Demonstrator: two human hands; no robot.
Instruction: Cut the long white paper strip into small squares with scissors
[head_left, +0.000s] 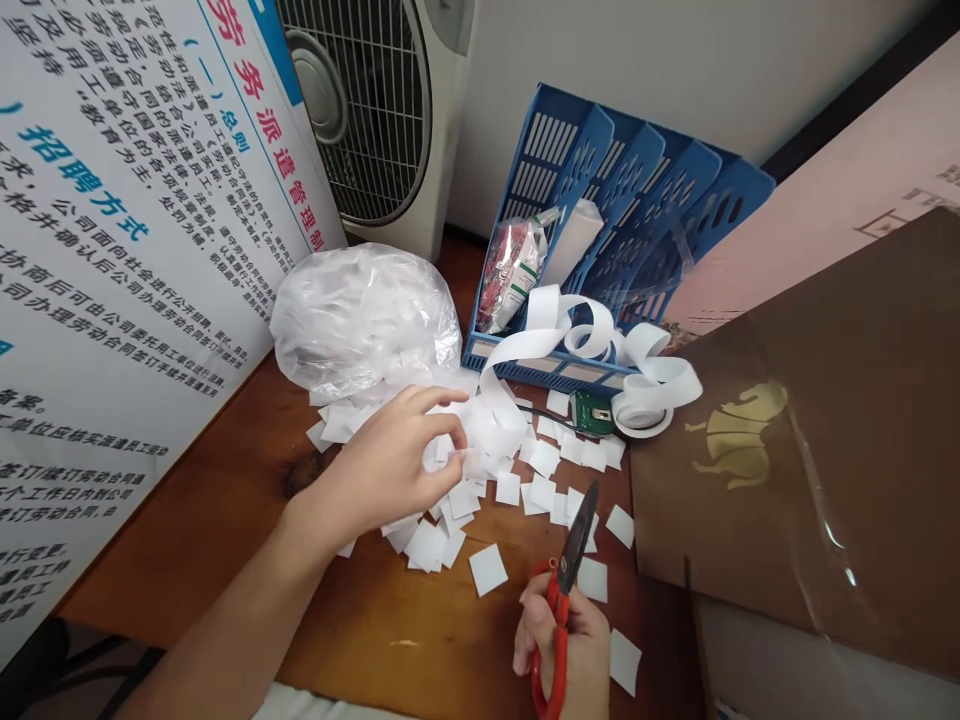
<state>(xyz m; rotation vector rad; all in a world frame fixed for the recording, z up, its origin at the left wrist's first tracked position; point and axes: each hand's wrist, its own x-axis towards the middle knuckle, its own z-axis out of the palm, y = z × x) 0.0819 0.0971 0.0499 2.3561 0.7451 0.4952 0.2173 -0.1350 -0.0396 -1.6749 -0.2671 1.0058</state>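
My left hand [405, 450] is closed in a pinch over the pile of cut white squares [427, 545]. Its thumb and index fingertips meet at the near end of a white strip [517, 345], though the exact grip is hard to see against the white pieces behind. From there the strip curls back over the front of a blue file rack. Down at the lower right, my right hand [574, 640] is wrapped around scissors with red handles [559, 610]. Their dark blades point up and away, seemingly closed together, above the scattered squares.
A puffed clear plastic bag [367, 315] sits behind the pile. The blue file rack [559, 375] holds a wrapped packet [514, 270]. Beside it are a green tape measure [592, 413] and a white roll [643, 418]. A fan [375, 110], printed board [150, 250] and brown box [795, 480] surround the wooden table [390, 640].
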